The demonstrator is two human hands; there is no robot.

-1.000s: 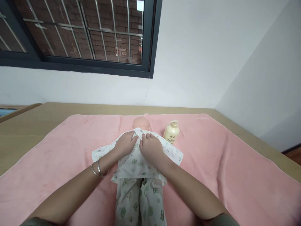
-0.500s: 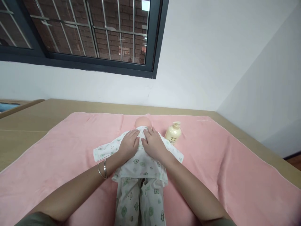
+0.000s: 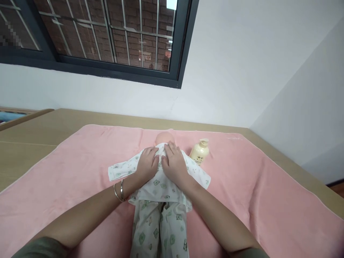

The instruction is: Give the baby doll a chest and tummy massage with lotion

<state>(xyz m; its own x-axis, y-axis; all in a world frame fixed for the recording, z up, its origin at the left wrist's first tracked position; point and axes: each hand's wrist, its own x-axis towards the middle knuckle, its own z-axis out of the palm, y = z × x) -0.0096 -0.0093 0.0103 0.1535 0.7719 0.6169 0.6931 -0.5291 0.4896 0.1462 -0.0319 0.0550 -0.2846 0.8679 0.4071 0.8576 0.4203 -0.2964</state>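
A baby doll point(image 3: 165, 137) lies on a pink blanket, its bare head pointing away from me. It wears a white long-sleeved top point(image 3: 161, 190) with a green print and matching trousers point(image 3: 146, 229). My left hand point(image 3: 147, 165) rests flat on the left side of the doll's upper back or chest; I cannot tell which. On the other side, my right hand point(image 3: 175, 163) lies flat with its fingers pointing toward the doll's head. Both hands are open and touch the cloth. The doll's sleeves stretch out sideways.
A cream pump bottle point(image 3: 199, 151) leans on the blanket just right of the doll's sleeve. The pink blanket point(image 3: 231, 186) covers most of the wooden surface point(image 3: 72, 118). Beyond are a white wall point(image 3: 220, 71) and a barred window point(image 3: 113, 36).
My right hand's fingertips have shifted slightly toward the doll's head. My left hand stays about where it was. The view has tilted a little.
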